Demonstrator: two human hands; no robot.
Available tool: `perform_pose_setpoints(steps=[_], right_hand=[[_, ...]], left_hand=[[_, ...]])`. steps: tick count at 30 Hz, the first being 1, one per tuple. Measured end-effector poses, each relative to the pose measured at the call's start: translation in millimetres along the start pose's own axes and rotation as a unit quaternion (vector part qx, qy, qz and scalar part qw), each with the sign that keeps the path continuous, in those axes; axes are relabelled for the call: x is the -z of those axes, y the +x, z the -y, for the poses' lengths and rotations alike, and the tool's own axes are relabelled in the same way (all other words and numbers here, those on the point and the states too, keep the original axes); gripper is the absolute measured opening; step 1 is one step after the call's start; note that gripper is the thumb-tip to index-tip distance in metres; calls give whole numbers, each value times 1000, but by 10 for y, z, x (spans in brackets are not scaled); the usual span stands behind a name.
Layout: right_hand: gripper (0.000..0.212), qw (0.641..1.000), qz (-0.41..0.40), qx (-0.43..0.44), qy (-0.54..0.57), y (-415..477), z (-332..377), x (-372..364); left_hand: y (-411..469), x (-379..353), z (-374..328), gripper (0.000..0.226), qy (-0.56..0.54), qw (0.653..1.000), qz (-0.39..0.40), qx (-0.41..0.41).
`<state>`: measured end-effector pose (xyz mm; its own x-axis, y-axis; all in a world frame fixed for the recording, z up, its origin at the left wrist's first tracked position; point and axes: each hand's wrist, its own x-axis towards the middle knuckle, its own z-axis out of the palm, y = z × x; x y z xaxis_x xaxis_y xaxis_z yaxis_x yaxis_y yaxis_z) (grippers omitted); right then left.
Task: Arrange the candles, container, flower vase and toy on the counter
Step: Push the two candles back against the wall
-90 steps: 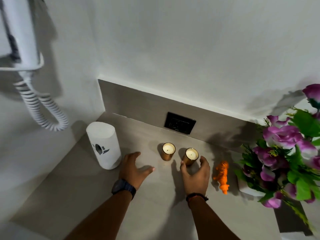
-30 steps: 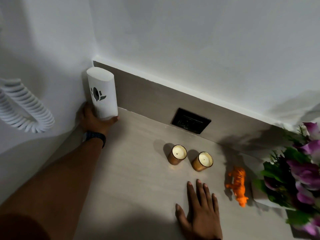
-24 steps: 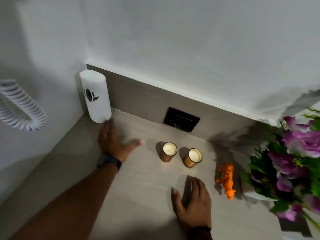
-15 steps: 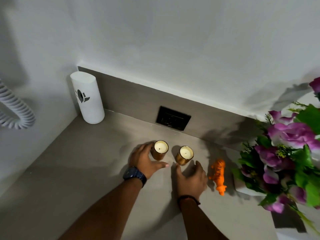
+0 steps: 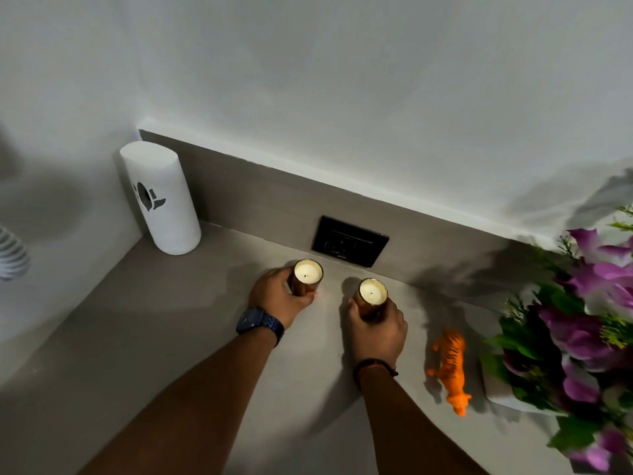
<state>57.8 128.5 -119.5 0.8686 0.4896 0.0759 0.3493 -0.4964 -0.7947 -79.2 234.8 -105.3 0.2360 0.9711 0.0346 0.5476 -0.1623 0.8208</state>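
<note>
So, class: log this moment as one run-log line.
left hand: grips left candle | right hand: grips right candle | container: corner | toy: untouched

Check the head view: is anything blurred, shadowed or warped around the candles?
Head view: both candles sharp; the left hand and right hand throw soft shadows on the counter; dim overall; backsplash bowed by the wide lens; flowers slightly soft.

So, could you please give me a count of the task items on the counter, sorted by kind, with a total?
Candles: 2, the left candle in the left hand and the right candle in the right hand
White container: 1
Flower vase: 1
Orange toy: 1
Total: 5
</note>
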Motion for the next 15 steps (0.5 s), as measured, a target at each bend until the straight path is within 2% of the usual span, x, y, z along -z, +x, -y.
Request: perform_pose_setpoints(steps=[8, 15], right_hand=[[59, 1000, -24, 5, -11, 272, 65, -153], [69, 999, -28, 16, -22, 313, 74, -172]], left_hand=[[387, -68, 51, 49, -8, 1000, -20, 18], [401, -93, 98, 54, 11, 1000, -6, 8]])
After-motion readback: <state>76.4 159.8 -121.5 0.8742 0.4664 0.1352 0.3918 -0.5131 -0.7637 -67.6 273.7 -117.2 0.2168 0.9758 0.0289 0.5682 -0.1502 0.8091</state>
